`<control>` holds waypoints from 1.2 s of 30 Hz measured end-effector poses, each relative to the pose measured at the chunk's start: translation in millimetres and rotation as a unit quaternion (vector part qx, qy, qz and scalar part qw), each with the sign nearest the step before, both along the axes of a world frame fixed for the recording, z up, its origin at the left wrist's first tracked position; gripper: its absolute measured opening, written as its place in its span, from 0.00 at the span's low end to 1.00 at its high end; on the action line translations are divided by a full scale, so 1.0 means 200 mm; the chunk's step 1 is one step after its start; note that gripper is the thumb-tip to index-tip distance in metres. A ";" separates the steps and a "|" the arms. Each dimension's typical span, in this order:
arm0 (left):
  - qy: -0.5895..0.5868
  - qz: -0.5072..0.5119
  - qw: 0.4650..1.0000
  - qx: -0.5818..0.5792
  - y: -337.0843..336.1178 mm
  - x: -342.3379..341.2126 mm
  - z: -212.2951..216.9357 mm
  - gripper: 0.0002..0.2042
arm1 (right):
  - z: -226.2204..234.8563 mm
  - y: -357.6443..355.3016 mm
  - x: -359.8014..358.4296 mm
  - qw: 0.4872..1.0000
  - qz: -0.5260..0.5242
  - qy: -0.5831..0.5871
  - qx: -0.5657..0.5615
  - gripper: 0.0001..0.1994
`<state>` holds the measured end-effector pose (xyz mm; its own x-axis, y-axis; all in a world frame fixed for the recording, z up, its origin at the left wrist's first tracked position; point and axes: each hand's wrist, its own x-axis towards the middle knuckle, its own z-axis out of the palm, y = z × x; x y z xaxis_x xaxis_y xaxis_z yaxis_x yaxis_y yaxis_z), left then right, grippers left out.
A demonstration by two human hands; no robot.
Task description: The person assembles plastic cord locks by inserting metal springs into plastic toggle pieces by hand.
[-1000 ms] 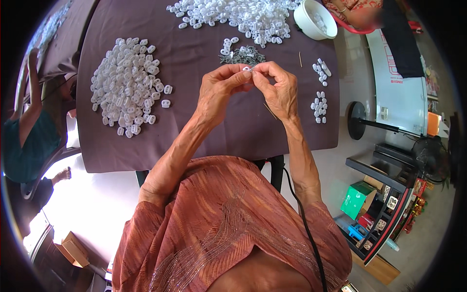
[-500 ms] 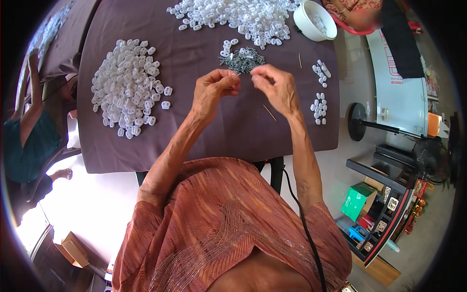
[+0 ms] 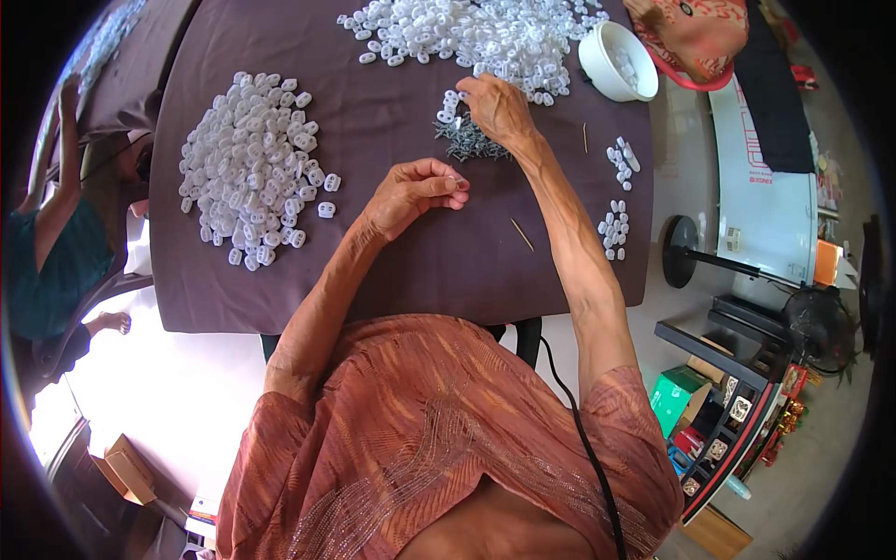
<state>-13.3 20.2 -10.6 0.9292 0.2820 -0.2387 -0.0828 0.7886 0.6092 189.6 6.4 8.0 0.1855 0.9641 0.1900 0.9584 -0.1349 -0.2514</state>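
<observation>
My left hand (image 3: 422, 192) hovers above the brown cloth, thumb and fingertips pinched together. Whatever is between them is too small or hidden to make out. Farther forward, my right hand (image 3: 500, 110) reaches over a pile of small slender grey pieces that look like screws (image 3: 457, 143). Its fingertips are closed at a small white plastic piece beside that pile, partly hidden by the fingers. A few more white oval pieces with two holes (image 3: 451, 99) lie there. Beyond spreads a large heap of white pieces (image 3: 429, 33).
Another heap of white pieces (image 3: 247, 168) covers the table's left. A white bowl (image 3: 597, 63) stands far right, near small white groups (image 3: 613, 224). Two thin sticks (image 3: 522, 235) lie on the cloth (image 3: 373, 280). People sit at left and far right; a fan (image 3: 821, 327) stands right.
My right hand has moved forward from beside my left hand to the white pieces past the grey pile. My left hand stays pinched, slightly lower in view. The view has shifted a little.
</observation>
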 end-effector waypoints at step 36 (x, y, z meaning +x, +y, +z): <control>-0.101 0.113 0.987 0.051 -0.17 0.06 0.61 0.05 | 0.68 -0.61 -0.28 0.865 0.038 0.446 0.226 0.05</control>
